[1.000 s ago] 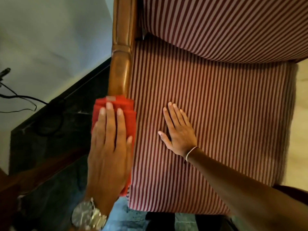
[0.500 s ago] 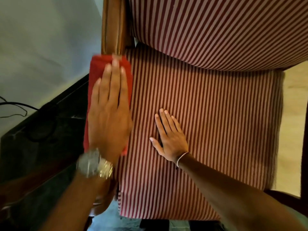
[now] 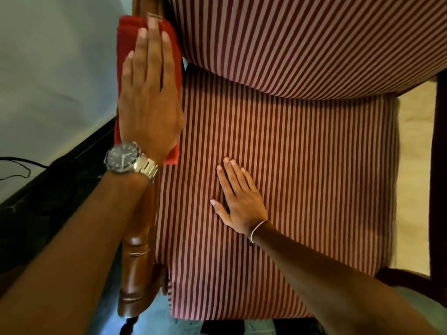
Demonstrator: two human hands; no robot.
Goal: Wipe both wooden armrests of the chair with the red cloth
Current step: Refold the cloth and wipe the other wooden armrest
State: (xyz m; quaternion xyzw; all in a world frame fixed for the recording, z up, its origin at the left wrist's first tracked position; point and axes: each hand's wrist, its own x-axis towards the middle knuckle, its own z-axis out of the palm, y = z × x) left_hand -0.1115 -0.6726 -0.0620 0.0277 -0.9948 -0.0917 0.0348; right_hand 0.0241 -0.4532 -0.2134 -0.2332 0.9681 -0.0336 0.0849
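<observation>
Head view: the left hand (image 3: 150, 93) lies flat, fingers extended and together, pressing the red cloth (image 3: 125, 32) onto the left wooden armrest (image 3: 136, 269); it clamps nothing, holding the cloth by palm pressure alone. One second earlier the cloth sat near the middle of the rail; half a second ago it was farther up; it now sits at the far end of the rail, beside the striped backrest (image 3: 302, 39). The polished near end of the armrest, with its turned front post, is now uncovered below the wristwatch (image 3: 123, 157). The right hand (image 3: 238, 201) has stayed spread flat on the striped seat cushion (image 3: 314, 165), empty, apparently bracing the body. Judgement: one forward stroke along the left armrest is at or near its end; a return stroke or a lift-off is likely next. The right armrest (image 3: 439, 165) shows only as a dark strip at the frame edge, with no cloth on it, and remains to be wiped.
</observation>
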